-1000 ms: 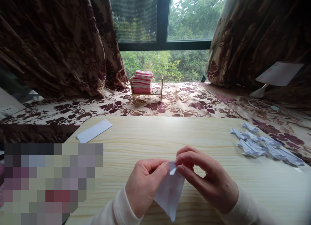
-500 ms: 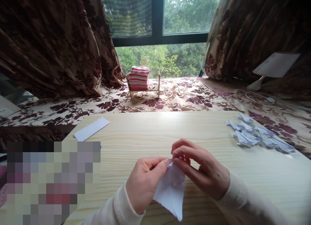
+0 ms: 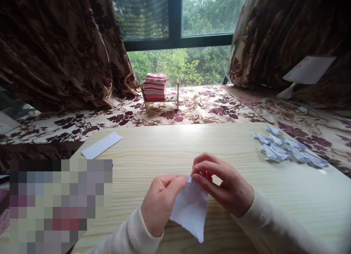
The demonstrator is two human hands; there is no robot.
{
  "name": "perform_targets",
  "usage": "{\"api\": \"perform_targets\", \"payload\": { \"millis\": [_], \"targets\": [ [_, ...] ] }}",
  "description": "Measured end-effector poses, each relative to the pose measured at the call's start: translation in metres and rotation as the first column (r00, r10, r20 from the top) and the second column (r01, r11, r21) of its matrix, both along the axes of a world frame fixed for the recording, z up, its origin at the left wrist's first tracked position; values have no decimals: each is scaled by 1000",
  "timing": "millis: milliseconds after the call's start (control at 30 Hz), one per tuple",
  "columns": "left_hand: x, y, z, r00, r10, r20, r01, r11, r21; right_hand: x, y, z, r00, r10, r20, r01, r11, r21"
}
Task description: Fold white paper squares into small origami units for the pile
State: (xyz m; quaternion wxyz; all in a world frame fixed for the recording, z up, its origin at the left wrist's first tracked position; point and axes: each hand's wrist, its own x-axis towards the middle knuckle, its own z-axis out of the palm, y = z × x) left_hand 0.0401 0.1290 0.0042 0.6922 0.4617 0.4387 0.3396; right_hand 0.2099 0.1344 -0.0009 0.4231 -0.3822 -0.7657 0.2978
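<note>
Between my two hands is a sheet of white paper [image 3: 191, 206], folded at its top edge and hanging down with a ragged lower edge. My left hand [image 3: 161, 201] pinches the top left of the paper between thumb and fingers. At the top right, my right hand [image 3: 226, 186] is closed on the same edge, its fingertips close to the left thumb. The fingers partly hide the fold. Several folded white paper pieces [image 3: 276, 151] with pointed ends lie in a group at the table's right side.
A folded white paper strip [image 3: 102, 145] lies at the left of the wooden table [image 3: 164, 148]. Beyond it, a small wooden stand [image 3: 177, 95] holds pink-and-white folded cloths [image 3: 155, 87]. A lamp [image 3: 308, 69] stands back right with its cord. A blurred patch covers the lower left.
The view has shifted slightly. Both hands keep their pinch on the paper's top edge, and the sheet hangs a little more spread out.
</note>
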Motion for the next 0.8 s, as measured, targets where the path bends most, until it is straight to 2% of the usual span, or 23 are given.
{"api": "perform_targets", "payload": {
  "millis": [267,433,567,800],
  "targets": [
    [2,-2,4,999,-4,43,-1,995,102,-3,1,1,999,-42,-32,43,998,53],
    [4,-6,5,999,19,-42,-12,988,157,-5,1,-2,996,-58,-68,63,996,66],
    [5,-8,5,995,74,-67,-57,973,224,-4,2,-4,990,-82,-114,85,996,22],
    [4,-6,5,987,152,-55,-125,933,337,-5,2,3,984,-69,-162,62,997,-50]
  ]
}}
